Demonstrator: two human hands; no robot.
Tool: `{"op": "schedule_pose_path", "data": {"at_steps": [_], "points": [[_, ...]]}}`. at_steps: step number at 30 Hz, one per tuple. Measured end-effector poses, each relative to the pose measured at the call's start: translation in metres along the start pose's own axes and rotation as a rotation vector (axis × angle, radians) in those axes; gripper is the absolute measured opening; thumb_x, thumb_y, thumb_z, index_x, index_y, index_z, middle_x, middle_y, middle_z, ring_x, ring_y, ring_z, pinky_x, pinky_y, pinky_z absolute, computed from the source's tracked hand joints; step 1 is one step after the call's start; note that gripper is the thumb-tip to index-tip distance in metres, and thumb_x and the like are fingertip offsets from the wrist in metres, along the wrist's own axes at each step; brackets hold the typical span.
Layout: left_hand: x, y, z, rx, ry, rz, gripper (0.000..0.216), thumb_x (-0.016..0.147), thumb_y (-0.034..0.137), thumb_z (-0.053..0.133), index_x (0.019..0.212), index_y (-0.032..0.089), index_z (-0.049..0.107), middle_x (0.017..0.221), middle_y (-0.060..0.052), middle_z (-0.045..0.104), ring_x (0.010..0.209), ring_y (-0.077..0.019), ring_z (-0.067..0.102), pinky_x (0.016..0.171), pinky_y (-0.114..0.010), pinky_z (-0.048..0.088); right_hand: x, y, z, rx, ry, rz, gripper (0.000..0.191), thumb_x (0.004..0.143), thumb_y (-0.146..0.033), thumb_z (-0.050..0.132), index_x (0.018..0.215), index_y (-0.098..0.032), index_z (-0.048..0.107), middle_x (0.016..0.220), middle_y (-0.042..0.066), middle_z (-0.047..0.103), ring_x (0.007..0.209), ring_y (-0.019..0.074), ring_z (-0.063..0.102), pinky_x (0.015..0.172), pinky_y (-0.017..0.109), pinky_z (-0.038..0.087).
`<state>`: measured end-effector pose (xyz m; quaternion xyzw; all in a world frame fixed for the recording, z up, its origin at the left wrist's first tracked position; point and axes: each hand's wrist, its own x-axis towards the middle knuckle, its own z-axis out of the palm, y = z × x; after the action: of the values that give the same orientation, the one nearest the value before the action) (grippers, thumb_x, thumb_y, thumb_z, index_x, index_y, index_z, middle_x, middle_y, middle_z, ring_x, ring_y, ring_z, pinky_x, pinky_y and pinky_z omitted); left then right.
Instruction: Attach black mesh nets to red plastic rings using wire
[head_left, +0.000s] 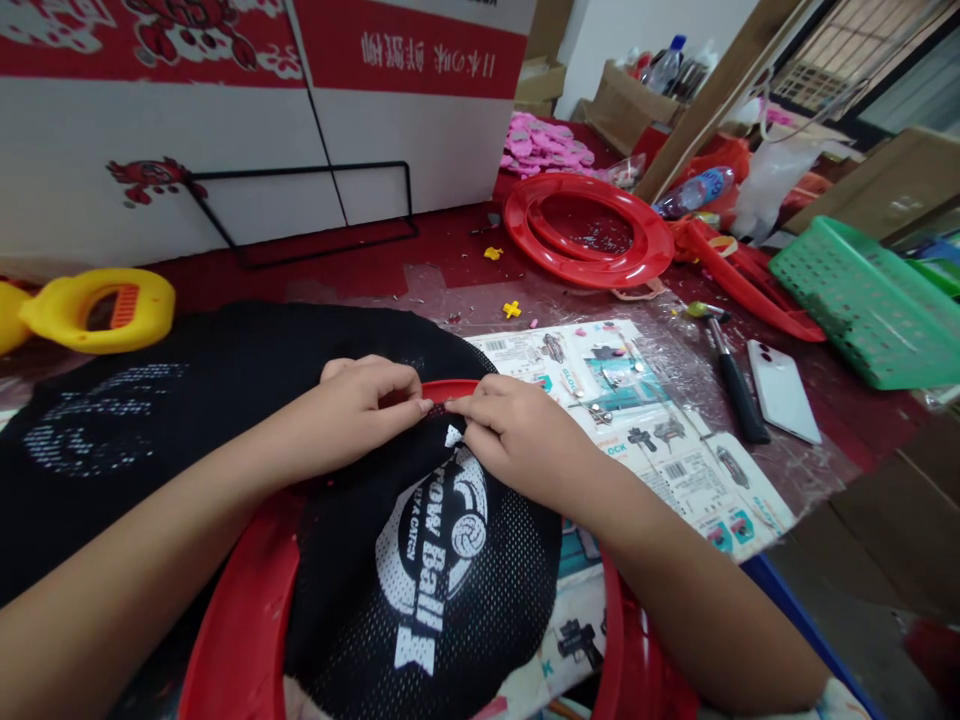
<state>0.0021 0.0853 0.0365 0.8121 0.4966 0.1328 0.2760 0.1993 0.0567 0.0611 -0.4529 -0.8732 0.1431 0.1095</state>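
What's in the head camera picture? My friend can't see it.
A person's left hand and right hand touch black mesh with white lettering at the far rim of a red ring. Beyond are more red rings, a white phone and a green basket.

On the worktop (330, 283), a white phone (784, 390) lies at three o'clock, near a green basket (870, 310). A plastic bottle (699, 192) sits at two; at ten, a black wire frame (300, 171) fronts a red-and-white box (255, 122).
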Motion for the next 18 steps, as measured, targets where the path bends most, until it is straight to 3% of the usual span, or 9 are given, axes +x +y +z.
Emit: {"op": "schedule_pose_path", "data": {"at_steps": [12, 15, 18], "points": [[-0.0006, 0.0008, 0.0018, 0.045, -0.011, 0.012, 0.034, 0.085, 0.049, 0.042, 0.068, 0.022, 0.054, 0.070, -0.002, 0.059, 0.081, -0.0236, 0.053, 0.079, -0.039, 0.034, -0.0018, -0.0086, -0.0067, -0.287, -0.087, -0.009, 0.027, 0.089, -0.018, 0.050, 0.107, -0.018, 0.071, 0.083, 0.009, 0.059, 0.076, 0.0191, 0.053, 0.065, 0.030, 0.037], [-0.0012, 0.0011, 0.0021, 0.050, -0.017, 0.025, 0.033, 0.086, 0.049, 0.042, 0.069, 0.022, 0.054, 0.071, -0.002, 0.060, 0.082, -0.0239, 0.053, 0.081, -0.041, 0.034, -0.0032, -0.0088, -0.0071, -0.292, -0.082, -0.012, 0.027, 0.089, -0.015, 0.049, 0.103, -0.017, 0.072, 0.084, 0.011, 0.061, 0.078, 0.0211, 0.055, 0.064, 0.031, 0.037], [-0.0025, 0.0018, 0.0028, 0.066, -0.005, 0.027, 0.031, 0.087, 0.046, 0.041, 0.072, 0.022, 0.054, 0.074, -0.002, 0.061, 0.083, -0.0246, 0.054, 0.084, -0.044, 0.035, -0.0039, -0.0066, -0.0097, -0.144, -0.081, 0.023, 0.026, 0.087, -0.014, 0.051, 0.105, -0.016, 0.070, 0.092, 0.011, 0.066, 0.083, 0.0213, 0.059, 0.068, 0.031, 0.040]]}}
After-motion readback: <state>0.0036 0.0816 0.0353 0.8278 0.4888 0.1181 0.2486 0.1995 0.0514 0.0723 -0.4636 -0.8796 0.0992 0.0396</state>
